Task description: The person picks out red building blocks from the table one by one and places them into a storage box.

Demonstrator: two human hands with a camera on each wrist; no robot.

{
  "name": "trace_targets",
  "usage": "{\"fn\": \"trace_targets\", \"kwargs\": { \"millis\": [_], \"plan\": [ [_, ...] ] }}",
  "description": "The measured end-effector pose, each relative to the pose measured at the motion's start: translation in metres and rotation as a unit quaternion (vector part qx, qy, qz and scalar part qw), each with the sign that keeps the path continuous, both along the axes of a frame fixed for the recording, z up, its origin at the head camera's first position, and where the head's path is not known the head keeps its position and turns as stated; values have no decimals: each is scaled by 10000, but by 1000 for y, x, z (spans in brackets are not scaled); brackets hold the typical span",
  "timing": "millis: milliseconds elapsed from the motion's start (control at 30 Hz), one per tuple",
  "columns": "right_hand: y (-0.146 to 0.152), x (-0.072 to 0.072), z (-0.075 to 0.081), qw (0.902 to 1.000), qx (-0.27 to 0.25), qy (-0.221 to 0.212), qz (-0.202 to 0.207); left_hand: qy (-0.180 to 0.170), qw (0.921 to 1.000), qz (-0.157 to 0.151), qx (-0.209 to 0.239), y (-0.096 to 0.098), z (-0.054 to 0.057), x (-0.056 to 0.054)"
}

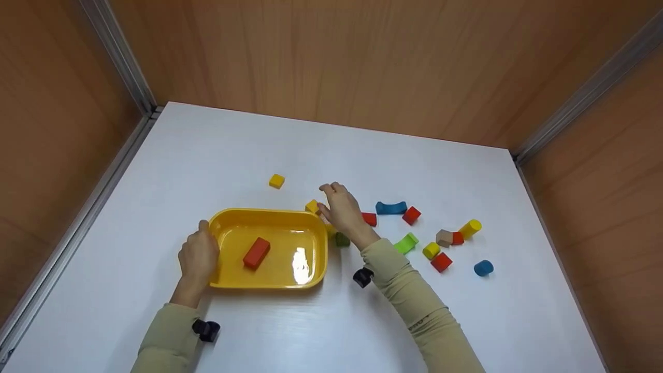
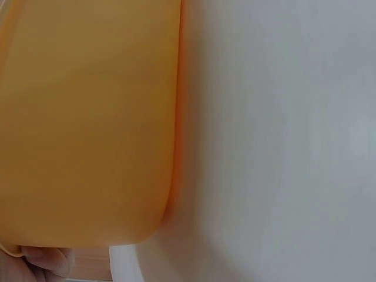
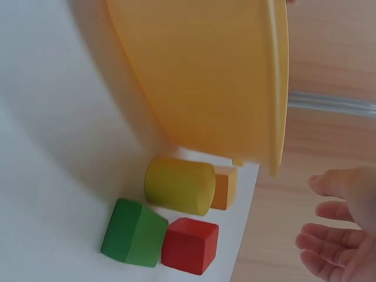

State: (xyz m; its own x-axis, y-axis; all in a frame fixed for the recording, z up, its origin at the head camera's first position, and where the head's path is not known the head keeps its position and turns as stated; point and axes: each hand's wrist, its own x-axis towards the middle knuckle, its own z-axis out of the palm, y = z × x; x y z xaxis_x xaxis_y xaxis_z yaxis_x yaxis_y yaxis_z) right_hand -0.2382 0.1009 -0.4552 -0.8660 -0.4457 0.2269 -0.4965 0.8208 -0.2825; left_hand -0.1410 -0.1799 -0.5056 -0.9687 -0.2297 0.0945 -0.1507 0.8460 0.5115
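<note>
Yellow tray [image 1: 282,243]: pos. upright on white tabletop [image 1: 311,155], in front of person. Contents obs.: 1 red block [image 1: 257,253], lying on tray floor. L hand [image 1: 199,256]: grasping tray at its L rim. R hand [image 1: 344,210]: free, nothing held, fingers apart; pos. over R end of tray surroundings, nr. small yellow block [image 1: 312,206]; contact not confirmed. Yellow cyl. [image 3: 179,185]: just outside tray's R wall. Green block [image 3: 134,232] & 2nd red block [image 3: 190,245]: close together, same area. Further R: blue arch [image 1: 391,208], lime piece [image 1: 406,243], misc. small blocks [image 1: 442,262], all loose. Beyond tray: lone yellow cube [image 1: 277,181], well apart.

Step in hand (judged): L steadies tray, R reaches for a loose block, prob. the small yellow one. Next move calls for: R fingers down, thumb closing vs. fingertips on 1 block w/o nudging nbrs.; L grip kept firm.
</note>
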Motion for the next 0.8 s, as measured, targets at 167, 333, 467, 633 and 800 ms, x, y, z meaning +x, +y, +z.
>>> {"fn": "trace_targets", "kwargs": {
  "millis": [167,333,467,633,800],
  "plan": [
    [5,-6,-4,9993,103,-250,-268,-63,10000,18,37,0,0,-1],
    [10,-9,-12,9981,161,-419,-419,0,10000,21,49,0,-1,0],
    [14,-11,-18,9974,179,-528,-456,-51,10000,25,71,1,0,0],
    [16,-12,-23,9947,381,-767,-569,6,10000,-4,-3,1,1,0],
    [15,-14,-27,9871,642,-1236,-784,50,10000,-29,-37,1,1,0]
  ]
}}
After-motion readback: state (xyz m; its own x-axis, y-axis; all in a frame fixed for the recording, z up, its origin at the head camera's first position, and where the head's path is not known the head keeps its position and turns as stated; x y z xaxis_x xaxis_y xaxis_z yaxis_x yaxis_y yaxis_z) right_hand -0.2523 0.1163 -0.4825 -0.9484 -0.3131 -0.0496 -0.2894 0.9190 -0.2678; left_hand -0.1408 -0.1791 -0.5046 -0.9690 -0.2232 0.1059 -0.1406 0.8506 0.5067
